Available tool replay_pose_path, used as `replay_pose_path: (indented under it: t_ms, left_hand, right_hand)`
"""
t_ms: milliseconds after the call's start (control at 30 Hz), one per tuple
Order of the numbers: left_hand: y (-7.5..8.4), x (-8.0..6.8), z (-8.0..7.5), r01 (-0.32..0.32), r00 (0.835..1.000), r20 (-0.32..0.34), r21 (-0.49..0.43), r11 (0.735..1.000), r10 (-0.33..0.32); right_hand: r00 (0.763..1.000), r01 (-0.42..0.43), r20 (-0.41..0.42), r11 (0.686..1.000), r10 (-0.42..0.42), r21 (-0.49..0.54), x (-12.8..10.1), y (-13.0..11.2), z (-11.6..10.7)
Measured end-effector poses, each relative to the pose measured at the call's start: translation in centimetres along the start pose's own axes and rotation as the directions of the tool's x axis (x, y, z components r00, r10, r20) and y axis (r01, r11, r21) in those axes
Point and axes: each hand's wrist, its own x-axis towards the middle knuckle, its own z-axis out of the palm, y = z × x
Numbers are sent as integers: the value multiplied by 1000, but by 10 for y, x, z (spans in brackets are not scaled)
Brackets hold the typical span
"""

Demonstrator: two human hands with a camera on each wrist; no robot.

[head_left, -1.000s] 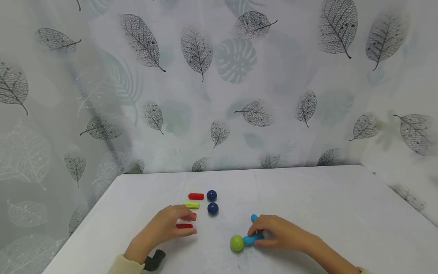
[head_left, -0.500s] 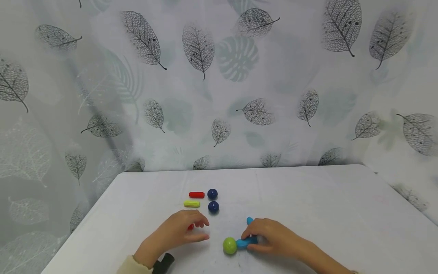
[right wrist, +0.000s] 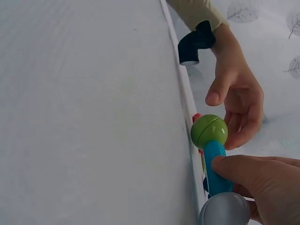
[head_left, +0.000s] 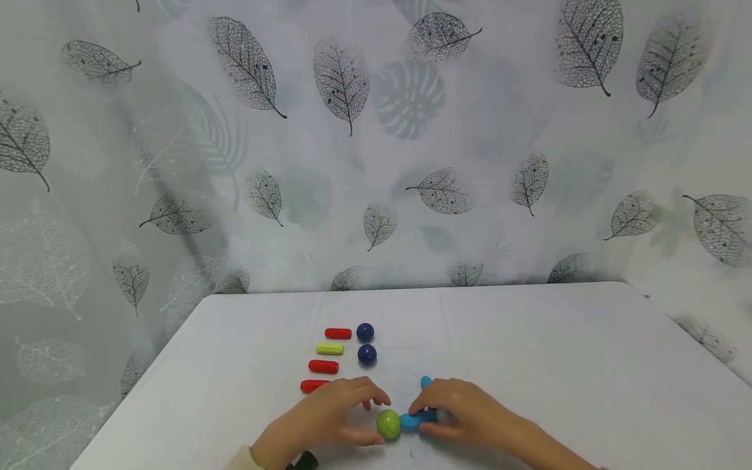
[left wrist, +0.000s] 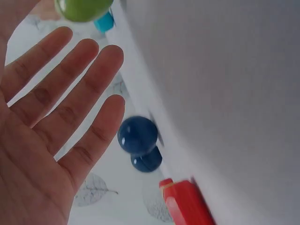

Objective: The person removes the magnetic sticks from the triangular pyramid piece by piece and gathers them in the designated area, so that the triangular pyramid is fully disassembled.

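My right hand [head_left: 467, 411] grips a light blue rod [head_left: 414, 420], thumb and fingers on either side of it. A green ball [head_left: 388, 424] is joined to the rod's left end; in the right wrist view a grey ball [right wrist: 225, 209] sits at its other end. My left hand [head_left: 329, 414] is beside the green ball, thumb and fingers spread around its left side, holding nothing. In the left wrist view its fingers [left wrist: 89, 89] extend loosely below the ball. Another light blue piece [head_left: 426, 381] shows behind my right hand, mostly hidden.
On the white table [head_left: 558, 365], red rods [head_left: 338, 333] and a yellow rod [head_left: 329, 348] lie in a column, left of two dark blue balls [head_left: 367, 354]. The nearest red rod [head_left: 313, 386] is partly behind my left hand. A leaf-patterned curtain [head_left: 376, 163] hangs behind.
My left hand has moved right, from over the red rods to the green ball, uncovering the rods. My right hand has shifted slightly left with the joined rod and balls.
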Motion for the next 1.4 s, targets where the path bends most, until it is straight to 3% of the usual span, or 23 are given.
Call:
replay_pose_path:
  t_ms: [200,500,867,1133,1300,1400]
  left_hand:
    - [11,5,8,6,1000,23,28,1000,-7]
    - [19,8,12,34,997,61,44,998,-37]
    - [15,10,12,49,996,71,-29,998,-46]
    - [6,9,12,-3,998,66,-119,993,11]
    - [1,6,7,77,994,95,-219,973,-58]
    - [-2,4,7,93,994,83,-225,970,-76]
  right_hand:
    - [1000,21,-20,1000,-21,3,1,-2,2]
    - [998,-32,47,999,31,28,1,-5,0]
    - [998,-8,65,1000,9,-17,2,-7,1]
    - [999,21,51,999,-19,-31,2,-3,2]
    - [998,36,54,998,-33,-54,0,-2,2]
    - [998,30,60,999,-27,-44,0,-2,2]
